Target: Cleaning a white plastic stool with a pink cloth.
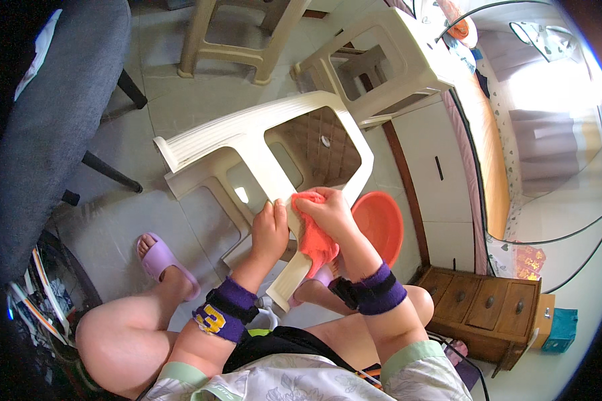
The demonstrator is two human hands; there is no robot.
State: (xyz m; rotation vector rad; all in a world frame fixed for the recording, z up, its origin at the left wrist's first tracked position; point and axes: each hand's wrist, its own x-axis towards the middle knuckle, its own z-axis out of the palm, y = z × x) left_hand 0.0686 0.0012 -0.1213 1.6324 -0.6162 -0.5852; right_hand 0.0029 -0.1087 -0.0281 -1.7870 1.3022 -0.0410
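Observation:
A cream plastic stool [253, 125] lies tipped over in front of me, its openings and ribbed inside of the seat in sight. My left hand [271, 228] grips a bar of its frame, thumb on top. Just to the right, my right hand [331, 213] holds a coral-coloured cloth [318, 246] bunched against the stool's leg. The cloth hangs down over that leg and hides part of it. Both forearms wear purple bands with black straps. Behind my right wrist, an orange-red plastic basin [381, 225] stands on the floor, partly covered by the arm.
Two more cream stools, one at the top [231, 50] and another at upper right [396, 65], stand beyond. A grey upholstered chair [65, 125] fills the left, above a bicycle wheel [75, 270]. White drawers [431, 165] under a bed and a wooden cabinet [486, 301] line the right.

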